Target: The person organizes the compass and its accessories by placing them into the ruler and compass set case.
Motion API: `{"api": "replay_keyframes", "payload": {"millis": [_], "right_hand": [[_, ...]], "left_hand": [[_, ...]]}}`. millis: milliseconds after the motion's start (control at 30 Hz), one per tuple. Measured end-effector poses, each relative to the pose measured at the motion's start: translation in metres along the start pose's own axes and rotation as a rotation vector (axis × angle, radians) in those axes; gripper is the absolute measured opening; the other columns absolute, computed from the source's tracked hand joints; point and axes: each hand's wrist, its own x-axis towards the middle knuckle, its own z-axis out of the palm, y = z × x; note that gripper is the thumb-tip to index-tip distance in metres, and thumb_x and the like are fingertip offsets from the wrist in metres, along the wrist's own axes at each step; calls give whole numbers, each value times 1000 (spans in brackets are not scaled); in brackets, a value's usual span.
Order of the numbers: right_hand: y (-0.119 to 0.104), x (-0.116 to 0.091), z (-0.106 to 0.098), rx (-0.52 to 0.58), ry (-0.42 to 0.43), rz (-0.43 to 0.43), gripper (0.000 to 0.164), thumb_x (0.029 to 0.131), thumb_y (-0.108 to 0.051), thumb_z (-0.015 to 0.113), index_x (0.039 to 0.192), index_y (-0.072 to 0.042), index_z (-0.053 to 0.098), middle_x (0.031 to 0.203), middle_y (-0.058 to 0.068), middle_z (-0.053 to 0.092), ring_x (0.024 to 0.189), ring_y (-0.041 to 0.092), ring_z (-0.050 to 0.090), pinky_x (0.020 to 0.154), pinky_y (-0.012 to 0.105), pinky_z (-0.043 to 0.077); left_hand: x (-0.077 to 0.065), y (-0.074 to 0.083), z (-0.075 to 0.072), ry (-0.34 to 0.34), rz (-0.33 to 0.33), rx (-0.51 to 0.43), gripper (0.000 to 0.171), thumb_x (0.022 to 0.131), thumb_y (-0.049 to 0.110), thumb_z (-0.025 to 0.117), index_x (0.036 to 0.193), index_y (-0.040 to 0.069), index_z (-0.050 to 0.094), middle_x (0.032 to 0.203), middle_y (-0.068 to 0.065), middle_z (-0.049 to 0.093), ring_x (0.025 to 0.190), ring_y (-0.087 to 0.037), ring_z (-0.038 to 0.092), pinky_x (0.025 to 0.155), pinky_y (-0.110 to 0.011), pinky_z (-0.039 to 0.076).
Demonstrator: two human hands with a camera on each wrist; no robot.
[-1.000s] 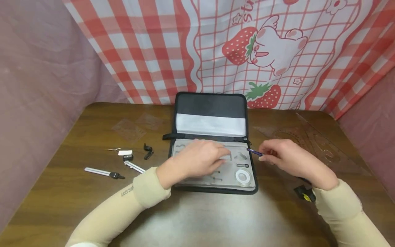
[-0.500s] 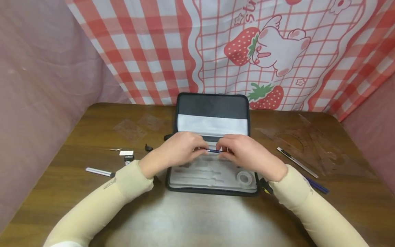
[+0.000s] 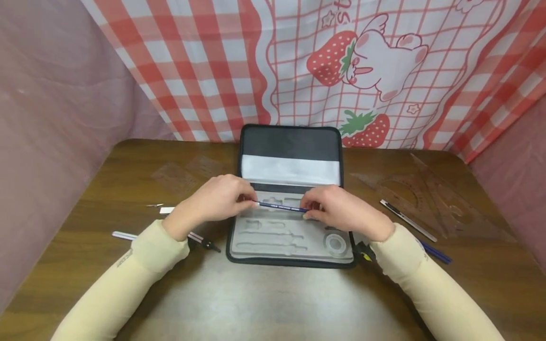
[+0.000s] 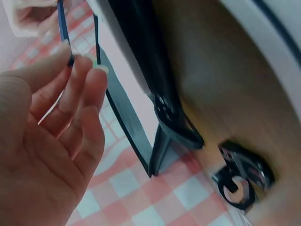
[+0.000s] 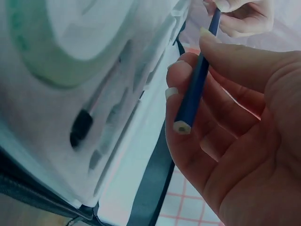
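A blue hexagonal pencil (image 3: 279,206) spans the gap between my two hands, over the moulded grey tray (image 3: 277,258) of an unzipped black case (image 3: 292,139). One end is pinched between thumb and fingertips of my left hand (image 3: 217,198). My right hand (image 3: 339,207) pinches the other end. In the right wrist view the pencil's flat, unsharpened-looking end (image 5: 182,126) sticks out past my thumb. Shaped slots show in the tray below, and a pale ring (image 3: 335,244) sits in its right front corner.
Right of the case lie a snap-off knife (image 3: 408,220), blue pencils (image 3: 435,252), clear set squares (image 3: 443,203) and a black-and-yellow item (image 3: 363,252). To the left are a compass (image 3: 204,242), a white eraser (image 3: 165,210) and a silver rod (image 3: 123,235), partly behind my sleeve.
My right hand has brought the pencil leftward from beside the case to over the tray. My left hand has taken its other end and shifted left, exposing more of the shaft.
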Motion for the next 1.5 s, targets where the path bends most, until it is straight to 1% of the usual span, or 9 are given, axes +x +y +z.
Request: {"api": "replay_keyframes", "payload": {"millis": [133, 300, 467, 667, 767, 967, 1167, 1300, 1500], "right_hand": [[1, 2, 1, 1, -2, -6, 17, 80, -23, 71, 96, -20, 65, 87, -11, 59, 73, 5, 50, 65, 21, 44], [3, 3, 3, -17, -8, 4, 17, 79, -18, 71, 94, -20, 64, 84, -10, 58, 73, 7, 51, 65, 23, 44], [6, 2, 5, -35, -38, 29, 19, 79, -14, 69, 94, -21, 60, 85, -9, 57, 75, 9, 50, 66, 24, 43], [9, 2, 7, -63, -31, 9, 15, 78, -14, 70, 91, -19, 62, 84, -9, 57, 74, 8, 49, 66, 25, 43], [9, 2, 6, -70, -26, 8, 15, 78, -15, 71, 92, -19, 65, 86, -8, 59, 74, 8, 50, 67, 25, 44], [10, 2, 6, -95, -27, 39, 15, 78, -16, 71, 93, -18, 66, 86, -8, 59, 73, 7, 51, 68, 25, 45], [12, 3, 8, -107, -5, 52, 11, 78, -18, 71, 83, -19, 62, 77, -9, 54, 68, 9, 48, 63, 26, 42], [13, 3, 9, -83, 4, 59, 11, 78, -20, 72, 81, -21, 61, 74, -11, 53, 66, 8, 48, 60, 26, 42], [13, 0, 6, -30, -7, 74, 11, 79, -17, 70, 87, -21, 63, 78, -12, 56, 69, 7, 50, 62, 25, 44]], "left_hand": [[-3, -6, -4, -54, -23, 18, 13, 82, 38, 66, 89, 27, 69, 80, 16, 58, 67, -3, 50, 59, -22, 42], [-2, -9, -6, -82, -42, 22, 13, 80, 38, 68, 86, 27, 70, 77, 16, 58, 66, -4, 50, 58, -22, 42], [-1, -11, -5, -123, -61, 12, 11, 79, 38, 69, 82, 28, 69, 72, 16, 56, 65, -6, 49, 56, -24, 42], [-2, -14, -3, -181, -87, 3, 10, 80, 38, 69, 81, 28, 66, 68, 13, 55, 64, -8, 49, 56, -26, 41], [-2, -15, -2, -190, -84, 11, 11, 81, 39, 67, 79, 29, 63, 67, 12, 54, 63, -8, 49, 55, -26, 41], [-2, -16, 1, -198, -78, 12, 17, 81, 40, 66, 75, 29, 56, 63, 10, 51, 60, -8, 48, 52, -26, 39], [-3, -16, 4, -199, -95, 7, 20, 82, 41, 65, 74, 28, 53, 63, 9, 50, 60, -8, 48, 52, -26, 39], [-3, -14, 5, -200, -116, 5, 21, 82, 44, 64, 75, 27, 54, 63, 8, 50, 59, -8, 48, 51, -26, 38], [-2, -12, 8, -184, -140, 46, 22, 81, 47, 64, 75, 27, 56, 59, 9, 50, 57, -8, 47, 51, -27, 37]]}}
